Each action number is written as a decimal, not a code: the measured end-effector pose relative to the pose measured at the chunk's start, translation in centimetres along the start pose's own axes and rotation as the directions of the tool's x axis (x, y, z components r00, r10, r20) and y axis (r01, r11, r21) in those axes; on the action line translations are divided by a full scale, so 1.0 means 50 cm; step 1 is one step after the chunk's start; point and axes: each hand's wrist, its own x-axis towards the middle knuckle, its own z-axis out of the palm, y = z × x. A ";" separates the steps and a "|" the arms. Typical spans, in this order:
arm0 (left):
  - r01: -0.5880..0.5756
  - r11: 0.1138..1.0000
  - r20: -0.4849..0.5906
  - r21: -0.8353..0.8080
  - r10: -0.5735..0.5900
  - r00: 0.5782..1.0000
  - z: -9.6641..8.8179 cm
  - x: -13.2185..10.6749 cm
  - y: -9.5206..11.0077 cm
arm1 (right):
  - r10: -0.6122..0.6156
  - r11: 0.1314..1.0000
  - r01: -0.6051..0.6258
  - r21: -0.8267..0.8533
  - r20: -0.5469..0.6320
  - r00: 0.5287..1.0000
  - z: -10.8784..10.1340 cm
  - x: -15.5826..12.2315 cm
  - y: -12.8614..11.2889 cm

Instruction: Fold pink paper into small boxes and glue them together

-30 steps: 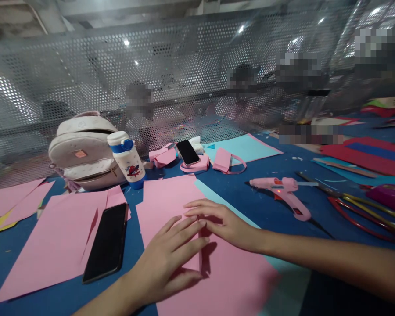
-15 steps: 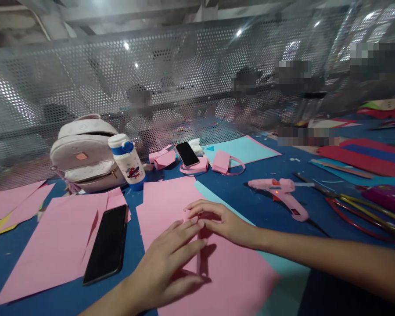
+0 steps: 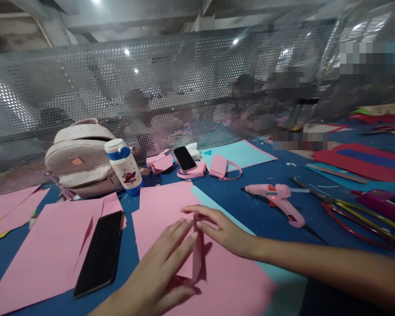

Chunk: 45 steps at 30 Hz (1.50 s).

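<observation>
A small folded piece of pink paper [image 3: 196, 259] stands with a narrow edge raised on a larger pink sheet [image 3: 240, 281]. My left hand [image 3: 159, 263] holds it from the left, fingers over its upper face and thumb by its lower end. At the far end, my right hand [image 3: 228, 230] grips the same folded paper, its thumb on the right side and fingers reaching over the top. My fingers hide part of the piece. Beneath the pink sheet, a light blue sheet [image 3: 213, 202] shows along the right.
To the right lie a pink glue gun [image 3: 281, 197] with its orange light on, and scissors [image 3: 335, 204]. On the left are a black phone [image 3: 100, 254], pink sheets [image 3: 49, 245], a bottle [image 3: 125, 169] and a backpack [image 3: 82, 162]. Small pink paper bags [image 3: 219, 166] sit behind.
My left fingers have drawn back a little to the left, so more of the folded paper's raised edge shows. The right hand keeps its place on the far end. The view has shifted slightly.
</observation>
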 end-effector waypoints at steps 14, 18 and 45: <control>0.404 0.748 -0.047 -0.526 -0.500 0.865 0.057 0.022 0.036 | -0.770 0.440 0.756 -0.485 0.229 0.595 0.024 -0.039 0.004; 0.441 0.748 -0.096 -0.497 -0.552 0.828 0.050 0.069 0.012 | -0.746 0.379 0.791 -0.479 0.348 0.568 0.025 -0.039 0.015; 0.596 0.799 -0.148 0.077 -0.582 0.799 -0.030 0.136 -0.217 | -0.619 0.324 0.819 -0.473 0.549 0.562 0.030 -0.034 0.019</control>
